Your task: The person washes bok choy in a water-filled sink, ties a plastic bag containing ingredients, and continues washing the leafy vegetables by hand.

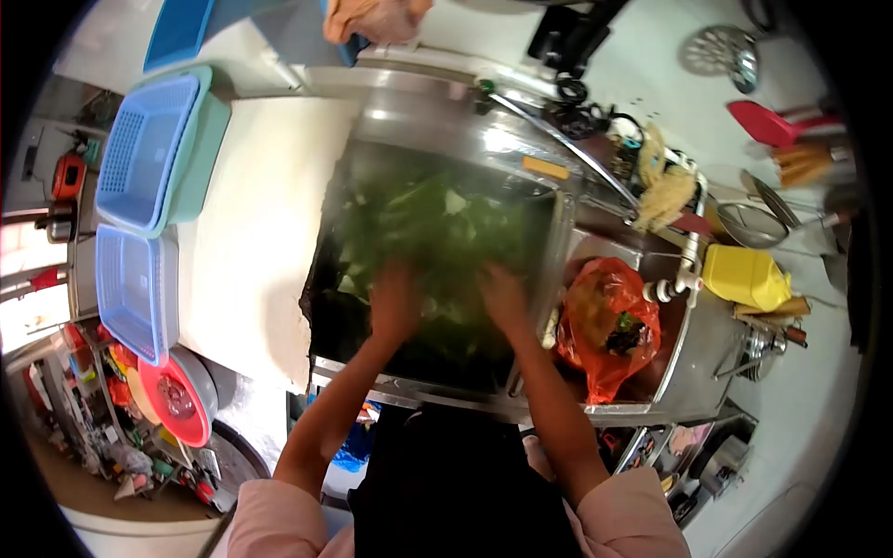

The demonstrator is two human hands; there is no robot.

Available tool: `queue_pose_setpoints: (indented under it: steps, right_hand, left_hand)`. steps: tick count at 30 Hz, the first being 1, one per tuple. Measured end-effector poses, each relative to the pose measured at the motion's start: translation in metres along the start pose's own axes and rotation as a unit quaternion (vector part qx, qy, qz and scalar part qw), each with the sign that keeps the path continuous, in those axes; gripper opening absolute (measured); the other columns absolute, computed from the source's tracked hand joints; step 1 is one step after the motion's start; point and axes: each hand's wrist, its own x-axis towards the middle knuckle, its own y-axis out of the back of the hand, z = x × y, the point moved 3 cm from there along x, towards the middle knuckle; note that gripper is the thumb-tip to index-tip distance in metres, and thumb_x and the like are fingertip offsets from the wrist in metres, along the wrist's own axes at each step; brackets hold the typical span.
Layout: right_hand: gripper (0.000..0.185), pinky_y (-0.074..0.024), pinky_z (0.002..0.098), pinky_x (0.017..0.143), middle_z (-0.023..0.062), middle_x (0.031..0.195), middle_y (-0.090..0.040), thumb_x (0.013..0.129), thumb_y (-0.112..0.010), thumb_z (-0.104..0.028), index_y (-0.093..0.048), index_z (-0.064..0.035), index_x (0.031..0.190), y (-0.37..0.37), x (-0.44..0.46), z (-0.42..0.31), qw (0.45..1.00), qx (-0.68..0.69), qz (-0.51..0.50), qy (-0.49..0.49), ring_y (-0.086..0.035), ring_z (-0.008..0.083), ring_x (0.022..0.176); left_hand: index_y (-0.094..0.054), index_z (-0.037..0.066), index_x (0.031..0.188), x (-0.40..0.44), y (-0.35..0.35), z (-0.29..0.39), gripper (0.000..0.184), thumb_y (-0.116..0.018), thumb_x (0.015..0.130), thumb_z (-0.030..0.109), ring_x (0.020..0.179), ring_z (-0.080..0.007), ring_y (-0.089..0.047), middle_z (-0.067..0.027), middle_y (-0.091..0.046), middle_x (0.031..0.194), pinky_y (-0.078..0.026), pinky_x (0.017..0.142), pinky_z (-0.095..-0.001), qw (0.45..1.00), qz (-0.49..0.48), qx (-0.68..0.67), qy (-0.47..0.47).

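Both of my hands reach into a metal sink basin [556, 242] full of water and green leaves. My left hand [395, 299] is over the left part of the leafy greens [437, 223], smeared by motion. To its right, my right hand [503, 296] is at the right part of the same greens, near the basin's wall. Water and blur hide the fingers of both hands, so what they touch or hold does not show clearly.
Left of the basin lies a white board [256, 205], with blue baskets [138, 288] beyond it. A red plastic bag [595, 358] fills the smaller right basin. A metal faucet pipe [567, 147] slants above. A yellow jug [744, 276] stands at the right.
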Motion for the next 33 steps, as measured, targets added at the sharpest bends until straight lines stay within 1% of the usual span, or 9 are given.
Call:
queue_pose_setpoints:
  steps: [4,8,10,11,16,20,25,30,33]
  right_hand:
    - [0.037,-0.05,0.0394,0.06,0.0135,0.08,-0.07,0.095,-0.059,-0.028,-0.061,-0.0082,0.126,0.041,-0.033,-0.049,0.988,-0.017,0.072,-0.132,-0.064,0.0257,0.062]
    - [0.043,-0.0504,0.0466,0.085,0.0174,0.12,-0.063,0.096,-0.057,-0.03,-0.056,-0.0074,0.133,-0.027,-0.053,0.008,0.994,0.071,-0.015,-0.078,-0.064,0.0308,0.094]
    - [0.043,-0.0495,0.0457,0.093,0.016,0.127,-0.06,0.097,-0.056,-0.03,-0.055,-0.0075,0.134,0.001,-0.057,-0.031,0.976,0.155,-0.085,-0.126,-0.061,0.0315,0.109]
    - [0.045,-0.0476,0.0458,0.097,0.0151,0.132,-0.056,0.097,-0.056,-0.03,-0.052,-0.0082,0.136,0.024,-0.058,-0.05,0.955,0.213,-0.133,-0.159,-0.056,0.0338,0.117]
    - [0.042,-0.0466,0.0473,0.095,0.0185,0.131,-0.055,0.094,-0.055,-0.02,-0.051,-0.0083,0.135,0.104,-0.076,-0.09,0.984,0.114,0.129,0.048,-0.056,0.0407,0.112]
    - [0.032,-0.0515,0.0461,0.079,0.017,0.102,-0.068,0.095,-0.053,-0.024,-0.063,-0.007,0.121,0.057,-0.089,-0.01,0.955,-0.002,-0.296,0.018,-0.065,0.0368,0.087]
    - [0.029,-0.0517,0.0424,0.076,0.0167,0.098,-0.069,0.096,-0.055,-0.026,-0.067,-0.0074,0.114,0.137,-0.139,0.045,0.987,0.163,-0.008,0.0,-0.066,0.0345,0.085]
    - [0.016,-0.0535,0.0326,0.072,0.0153,0.088,-0.072,0.086,-0.06,-0.005,-0.071,-0.0041,0.098,0.237,-0.171,0.131,0.964,0.133,0.161,-0.166,-0.07,0.026,0.079]
    - [0.016,-0.0529,0.0367,0.076,0.0176,0.088,-0.071,0.081,-0.062,-0.012,-0.073,-0.0046,0.091,0.226,-0.184,0.257,0.946,0.073,0.193,-0.251,-0.07,0.0294,0.084]
  left_hand:
    - [-0.032,0.016,0.149,-0.063,-0.029,0.071,0.079,-0.071,0.082,0.035,0.145,-0.0399,-0.013,-0.0155,-0.024,0.155,-0.01,0.111,-0.0677,0.971,-0.124,0.111,-0.17]
    - [-0.032,0.023,0.15,-0.073,-0.109,0.046,0.079,-0.067,0.083,0.045,0.146,-0.0356,-0.014,-0.0117,-0.023,0.157,-0.006,0.11,-0.0707,0.927,-0.217,0.191,-0.238]
    - [-0.03,0.022,0.151,-0.052,-0.11,0.028,0.081,-0.062,0.084,0.054,0.142,-0.0318,-0.027,-0.0053,-0.026,0.157,-0.011,0.108,-0.0732,0.877,-0.315,0.321,-0.168]
    - [-0.037,0.029,0.146,-0.043,-0.108,0.02,0.057,-0.052,0.091,0.034,0.134,-0.0236,-0.04,-0.0015,-0.034,0.154,-0.025,0.104,-0.0622,0.915,-0.248,0.292,-0.127]
    - [-0.051,0.025,0.134,-0.008,-0.086,0.016,0.047,-0.056,0.088,0.036,0.131,-0.0242,-0.044,-0.0047,-0.04,0.149,-0.026,0.102,-0.068,0.925,-0.218,0.312,0.005]
    - [-0.061,0.019,0.12,-0.023,-0.06,0.051,0.04,-0.059,0.085,0.039,0.118,-0.0302,-0.056,-0.0112,-0.06,0.126,-0.031,0.102,-0.064,0.954,-0.158,0.248,0.051]
    - [-0.062,0.012,0.109,-0.05,-0.052,0.083,0.037,-0.055,0.087,0.041,0.105,-0.0384,-0.061,-0.0167,-0.068,0.106,-0.041,0.094,-0.053,0.968,-0.14,0.202,0.058]
    - [-0.068,0.01,0.085,-0.069,-0.061,0.103,0.018,-0.06,0.085,0.025,0.082,-0.036,-0.061,-0.0121,-0.067,0.076,-0.041,0.089,-0.0488,0.963,0.232,0.097,-0.098]
    - [-0.069,0.009,0.083,-0.07,-0.072,0.091,0.021,-0.059,0.086,0.027,0.084,-0.0348,-0.062,-0.0133,-0.068,0.079,-0.04,0.092,-0.0466,0.989,0.088,0.117,-0.017]
